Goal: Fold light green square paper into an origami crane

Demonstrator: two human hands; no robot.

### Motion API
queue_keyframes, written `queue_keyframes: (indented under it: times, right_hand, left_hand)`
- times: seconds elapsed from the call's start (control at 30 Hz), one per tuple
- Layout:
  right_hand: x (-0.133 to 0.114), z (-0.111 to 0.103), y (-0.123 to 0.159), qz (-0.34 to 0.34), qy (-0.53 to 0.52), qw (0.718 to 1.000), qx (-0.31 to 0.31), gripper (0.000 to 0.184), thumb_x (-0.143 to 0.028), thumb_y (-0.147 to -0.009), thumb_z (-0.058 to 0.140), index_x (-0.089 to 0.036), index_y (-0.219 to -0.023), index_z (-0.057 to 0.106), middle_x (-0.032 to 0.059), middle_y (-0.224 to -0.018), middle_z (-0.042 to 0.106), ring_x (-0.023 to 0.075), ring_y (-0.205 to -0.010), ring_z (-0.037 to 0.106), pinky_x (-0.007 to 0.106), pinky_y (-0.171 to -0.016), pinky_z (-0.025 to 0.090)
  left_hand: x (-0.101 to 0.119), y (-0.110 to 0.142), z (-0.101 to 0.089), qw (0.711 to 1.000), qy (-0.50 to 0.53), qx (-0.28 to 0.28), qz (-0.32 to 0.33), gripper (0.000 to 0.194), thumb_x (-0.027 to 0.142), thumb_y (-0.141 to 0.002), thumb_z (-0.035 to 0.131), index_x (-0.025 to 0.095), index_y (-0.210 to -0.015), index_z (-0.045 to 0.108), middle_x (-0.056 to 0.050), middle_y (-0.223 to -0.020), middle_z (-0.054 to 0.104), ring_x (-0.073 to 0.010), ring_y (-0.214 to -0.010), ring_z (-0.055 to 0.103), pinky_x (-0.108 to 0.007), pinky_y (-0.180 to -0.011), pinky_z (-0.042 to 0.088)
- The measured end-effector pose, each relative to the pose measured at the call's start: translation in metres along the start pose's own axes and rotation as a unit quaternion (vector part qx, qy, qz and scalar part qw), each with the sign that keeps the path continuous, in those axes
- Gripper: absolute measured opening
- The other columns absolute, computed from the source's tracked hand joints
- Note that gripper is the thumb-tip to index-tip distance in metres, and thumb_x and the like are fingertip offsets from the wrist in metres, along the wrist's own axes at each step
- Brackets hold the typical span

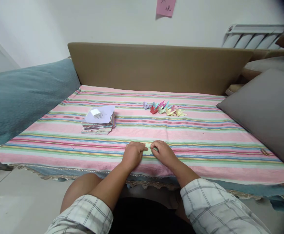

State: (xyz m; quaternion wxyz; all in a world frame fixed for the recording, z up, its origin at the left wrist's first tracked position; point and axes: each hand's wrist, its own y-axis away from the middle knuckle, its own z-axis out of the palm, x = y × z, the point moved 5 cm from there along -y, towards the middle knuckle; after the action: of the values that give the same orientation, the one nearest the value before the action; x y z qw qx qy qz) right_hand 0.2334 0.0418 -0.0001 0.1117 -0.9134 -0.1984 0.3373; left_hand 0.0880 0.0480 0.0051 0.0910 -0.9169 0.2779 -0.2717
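Observation:
A small pale green piece of folded paper [147, 150] lies on the striped cloth, near the seat's front edge. My left hand [132, 155] comes at it from the left, its fingers closed and pressing the paper down. From the right, my right hand [165, 152] pinches the opposite edge between thumb and forefinger. The fingers cover parts of the paper, so its exact fold is hard to see. Farther back, several folded paper cranes [161, 109] in purple, blue, red, pink, green and yellow sit in a cluster.
At the left, a stack of paper sheets [99, 126] carries a white plug adapter [96, 113]. A grey cushion [266, 113] leans at the right. The brown backrest [156, 68] stands behind, and a blue-covered armrest [29, 97] borders the left. A small brown object [264, 152] lies near the cushion.

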Motion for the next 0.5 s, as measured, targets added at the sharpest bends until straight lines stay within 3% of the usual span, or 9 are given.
queue_keyframes:
  times: [0.27,0.5]
  right_hand:
    - [0.001,0.0,0.006,-0.059,0.032,0.998,-0.014,0.026,-0.005,-0.078,0.046,-0.021,-0.084,0.065,0.0041,-0.094,0.064,0.0182,-0.088,0.056,0.032,-0.078,0.044]
    - [0.001,0.003,0.016,-0.104,0.122,0.986,-0.038,0.039,-0.002,-0.077,0.048,-0.027,-0.098,0.07,0.0053,-0.11,0.064,0.0198,-0.099,0.056,0.036,-0.086,0.046]
  left_hand:
    - [0.002,0.008,0.008,0.993,-0.103,0.007,0.057,0.034,0.008,-0.076,0.057,0.033,-0.093,0.072,0.0,-0.109,0.068,-0.0219,-0.092,0.059,-0.038,-0.081,0.044]
    - [0.002,0.008,0.009,0.989,-0.132,0.001,0.065,0.029,0.013,-0.079,0.059,0.034,-0.093,0.072,0.002,-0.109,0.068,-0.0213,-0.09,0.058,-0.037,-0.081,0.044]
